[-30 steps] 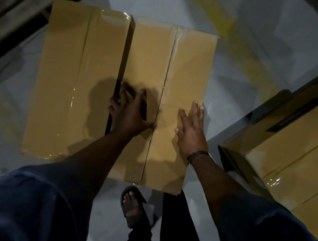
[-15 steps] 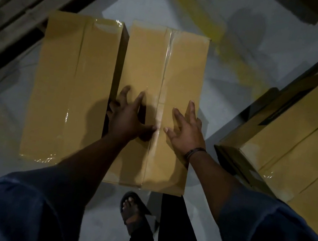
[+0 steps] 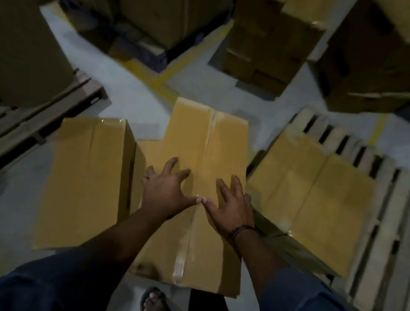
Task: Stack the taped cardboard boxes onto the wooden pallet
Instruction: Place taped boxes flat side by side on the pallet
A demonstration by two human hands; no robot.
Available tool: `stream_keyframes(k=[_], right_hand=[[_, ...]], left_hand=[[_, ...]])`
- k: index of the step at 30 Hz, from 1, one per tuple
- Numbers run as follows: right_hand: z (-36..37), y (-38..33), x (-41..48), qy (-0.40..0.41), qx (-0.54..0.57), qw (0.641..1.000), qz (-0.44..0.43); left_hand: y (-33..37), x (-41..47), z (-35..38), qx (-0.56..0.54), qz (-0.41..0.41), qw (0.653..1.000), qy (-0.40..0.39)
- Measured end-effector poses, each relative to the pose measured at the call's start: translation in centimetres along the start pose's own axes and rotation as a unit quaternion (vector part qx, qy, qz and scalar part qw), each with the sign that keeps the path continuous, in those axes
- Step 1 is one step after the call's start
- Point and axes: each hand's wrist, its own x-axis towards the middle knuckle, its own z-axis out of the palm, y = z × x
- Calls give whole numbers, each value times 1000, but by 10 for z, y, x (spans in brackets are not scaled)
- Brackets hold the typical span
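On grey floor (image 3: pixel 136 105) beside wooden pallet (image 3: pixel 392 214), left hand (image 3: pixel 165 193) and right hand (image 3: pixel 231 210) splayed atop taped box (image 3: pixel 223 142).

Warehouse: stacked cartons (image 3: pixel 271 30), wooden pallets (image 3: pixel 389 213), yellow floor lines (image 3: pixel 187 60)

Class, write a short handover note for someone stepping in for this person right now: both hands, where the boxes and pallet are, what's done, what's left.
Hands: left hand and right hand are both open, fingers spread flat on top of the middle box, thumbs meeting at its tape seam.
Things: wooden pallet is to the right. The floor box sits just left of the middle box.
Done: one taped box lies on the pallet.
Left: grip and stack the middle box, then the floor box.
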Motion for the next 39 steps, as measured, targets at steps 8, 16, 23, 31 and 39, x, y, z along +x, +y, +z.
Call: stream_keyframes(k=[8,16,23,31,39], right_hand=[[-125,67,-130,106,-31,992,61],[-165,187,-253,177,18,976,128],[-168,312,-383,210,51,959,186],[-198,432,-462,195,49,955,217],[-214,521,-422,167,46,955,240]], left_hand=[[129,-94,-57,-26,108,994,-8],[256,-187,-36,9,225,974,-21],[371,-299,24,24,289,956,-41],[482,-358,81,11,323,942,-94],[562,-306,131,27,345,925,-159]])
